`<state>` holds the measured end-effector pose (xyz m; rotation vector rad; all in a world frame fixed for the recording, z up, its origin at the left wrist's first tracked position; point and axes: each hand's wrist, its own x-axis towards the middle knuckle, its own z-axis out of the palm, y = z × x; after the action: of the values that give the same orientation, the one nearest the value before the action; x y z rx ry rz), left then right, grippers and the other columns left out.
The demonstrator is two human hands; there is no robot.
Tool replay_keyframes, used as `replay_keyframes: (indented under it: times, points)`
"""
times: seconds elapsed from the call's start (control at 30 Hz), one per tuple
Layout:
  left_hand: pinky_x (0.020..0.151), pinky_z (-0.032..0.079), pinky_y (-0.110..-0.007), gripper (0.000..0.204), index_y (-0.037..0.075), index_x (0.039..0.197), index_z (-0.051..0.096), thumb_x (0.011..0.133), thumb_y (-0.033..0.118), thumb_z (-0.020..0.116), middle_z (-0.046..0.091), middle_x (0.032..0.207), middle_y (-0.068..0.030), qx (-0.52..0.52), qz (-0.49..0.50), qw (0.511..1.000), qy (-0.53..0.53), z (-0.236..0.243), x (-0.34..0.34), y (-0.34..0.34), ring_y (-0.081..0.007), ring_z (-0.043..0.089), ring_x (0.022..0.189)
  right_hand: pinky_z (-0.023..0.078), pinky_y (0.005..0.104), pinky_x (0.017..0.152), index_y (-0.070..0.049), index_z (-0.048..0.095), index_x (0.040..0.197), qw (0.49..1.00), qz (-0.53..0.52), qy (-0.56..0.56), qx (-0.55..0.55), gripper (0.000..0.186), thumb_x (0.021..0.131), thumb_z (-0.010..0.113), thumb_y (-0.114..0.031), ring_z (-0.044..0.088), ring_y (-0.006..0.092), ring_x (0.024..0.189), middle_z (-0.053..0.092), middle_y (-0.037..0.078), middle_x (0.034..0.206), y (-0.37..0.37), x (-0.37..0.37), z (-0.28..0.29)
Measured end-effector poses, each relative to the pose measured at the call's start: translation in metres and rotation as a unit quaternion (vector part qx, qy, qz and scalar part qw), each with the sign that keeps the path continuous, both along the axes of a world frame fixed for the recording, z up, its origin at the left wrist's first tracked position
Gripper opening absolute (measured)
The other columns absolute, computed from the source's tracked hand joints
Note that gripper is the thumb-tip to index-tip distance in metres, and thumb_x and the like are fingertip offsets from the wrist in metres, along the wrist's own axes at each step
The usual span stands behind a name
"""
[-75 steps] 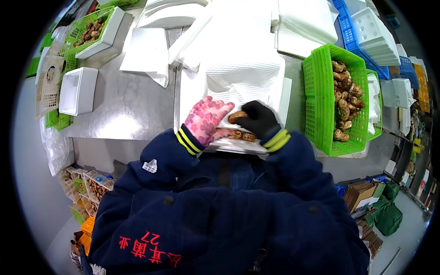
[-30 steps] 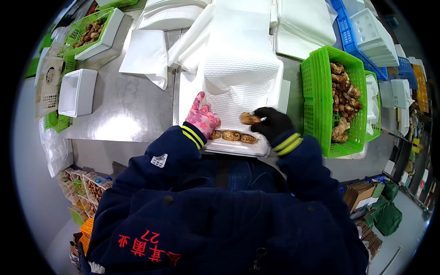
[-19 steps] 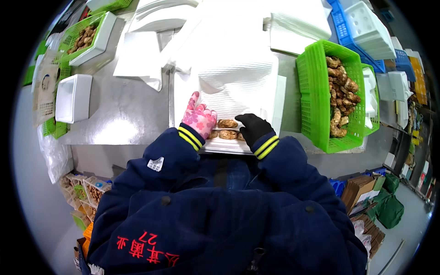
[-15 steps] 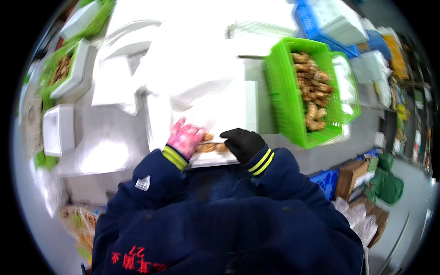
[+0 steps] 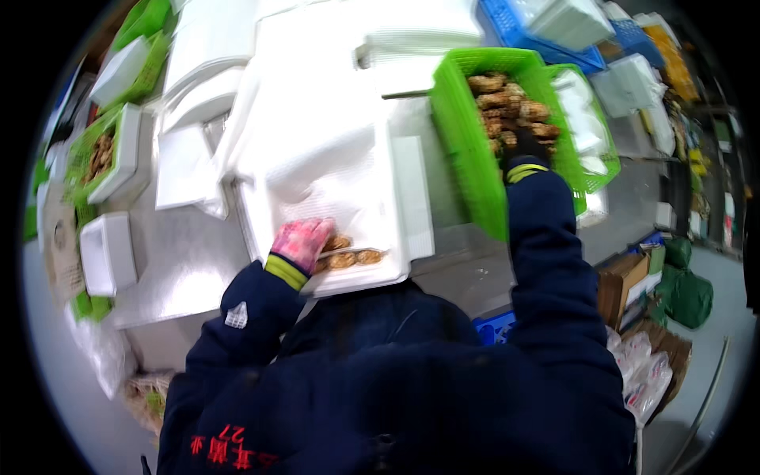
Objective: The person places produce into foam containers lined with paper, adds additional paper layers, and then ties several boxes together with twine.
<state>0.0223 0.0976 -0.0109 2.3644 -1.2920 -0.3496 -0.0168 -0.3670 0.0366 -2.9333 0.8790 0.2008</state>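
A white foam tray [image 5: 384, 174], lined with textured white paper, sits at the table's front edge with brown mushrooms [image 5: 343, 260] along its near side. My left hand [image 5: 303, 239], in a pink floral glove, rests in the tray against the mushrooms; its fingers are blurred. My right hand [image 5: 524, 146], in a black glove, reaches into a green basket [image 5: 467, 174] of mushrooms [image 5: 496, 100] on the right. Its fingers are hidden among them.
White paper stacks [image 5: 419, 32] cover the back of the metal table [image 5: 174, 277]. At left are a small white box [image 5: 109, 253] and green baskets [image 5: 131, 79]. At right are blue crates [image 5: 578, 55] and another green basket [image 5: 606, 166]; cardboard [image 5: 625, 281] is below.
My right hand has left the tray, where it set down a mushroom, and moved right into the green basket. My left hand stays in the tray. The whole view has shifted.
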Motion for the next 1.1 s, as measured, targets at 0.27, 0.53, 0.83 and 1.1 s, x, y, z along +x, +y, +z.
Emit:
replay_keyframes:
  times: [0.27, 0.53, 0.83, 1.1]
  points:
    - [0.090, 0.039, -0.033, 0.035, 0.006, 0.116, 0.046, 0.084, 0.018, 0.056, 0.050, 0.112, -0.0083, 0.128, 0.032, 0.988, 0.082, -0.019, -0.014, 0.012, -0.0226, 0.048, 0.102, 0.049, 0.0346, 0.060, -0.008, 0.059, 0.100, 0.892, 0.357, -0.122, 0.250, 0.028, 0.073, 0.065, -0.012, 0.060, 0.0223, 0.071, 0.062, 0.009, 0.082, 0.235, -0.013, 0.069]
    - [0.090, 0.039, -0.033, 0.028, 0.008, 0.109, 0.054, 0.083, 0.018, 0.055, 0.054, 0.109, -0.0073, 0.179, 0.050, 0.975, 0.125, -0.003, -0.013, -0.004, -0.0225, 0.048, 0.104, 0.049, 0.0368, 0.060, -0.011, 0.059, 0.084, 0.856, 0.491, 0.161, 0.015, 0.011, 0.075, 0.056, -0.016, 0.062, 0.0233, 0.076, 0.064, 0.006, 0.077, 0.295, -0.013, -0.014]
    - [0.066, 0.048, -0.038, 0.033, 0.009, 0.080, 0.063, 0.056, 0.029, 0.073, 0.062, 0.079, -0.0060, 0.028, 0.069, 0.983, -0.168, 0.005, 0.022, 0.018, -0.0287, 0.059, 0.071, 0.048, 0.0368, 0.061, -0.011, 0.057, 0.085, 0.874, 0.472, 0.101, -0.063, 0.020, 0.066, 0.063, -0.011, 0.061, 0.0239, 0.076, 0.061, 0.007, 0.079, 0.287, 0.025, 0.002]
    - [0.080, 0.042, -0.037, 0.020, 0.012, 0.095, 0.059, 0.076, 0.013, 0.053, 0.059, 0.093, -0.0055, 0.012, 0.130, 0.989, -0.072, 0.030, 0.043, 0.030, -0.0237, 0.055, 0.093, 0.047, 0.0380, 0.068, -0.017, 0.059, 0.100, 0.912, 0.405, -0.070, -0.002, 0.026, 0.074, 0.059, -0.020, 0.059, 0.0257, 0.082, 0.063, 0.005, 0.091, 0.258, 0.046, 0.016]
